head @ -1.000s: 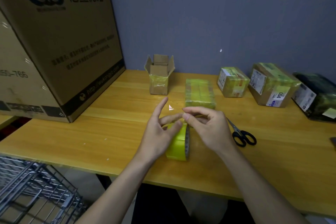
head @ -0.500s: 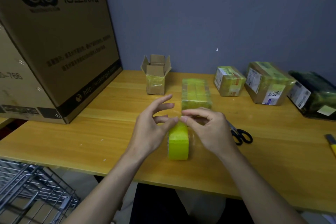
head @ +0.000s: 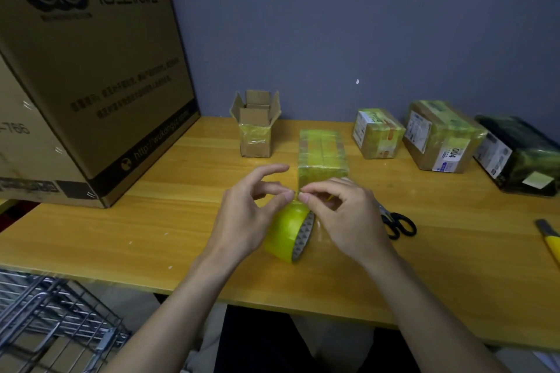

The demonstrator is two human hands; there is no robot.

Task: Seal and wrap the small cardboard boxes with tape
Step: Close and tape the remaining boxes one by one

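Observation:
A yellow tape roll [head: 288, 233] stands on edge on the wooden table [head: 151, 221], between my hands. My left hand [head: 245, 215] pinches the tape at the top of the roll with thumb and a finger, its other fingers spread. My right hand [head: 345, 215] pinches the tape end right beside it, fingers curled. Just behind lies a small box [head: 322, 154] wrapped in yellow tape. A small open cardboard box [head: 256, 127] with its flaps up stands further back.
Black scissors [head: 397, 225] lie right of my right hand. Three wrapped parcels [head: 377, 133] [head: 442, 136] [head: 521, 157] line the back right. A yellow-handled knife [head: 550, 241] lies at the right edge. A big carton [head: 85, 70] fills the left. A wire basket [head: 51, 321] sits below the table's near edge.
The roll has turned so its cardboard core now shows on the right. Both hands stay pinched together at its top; the view shifted slightly.

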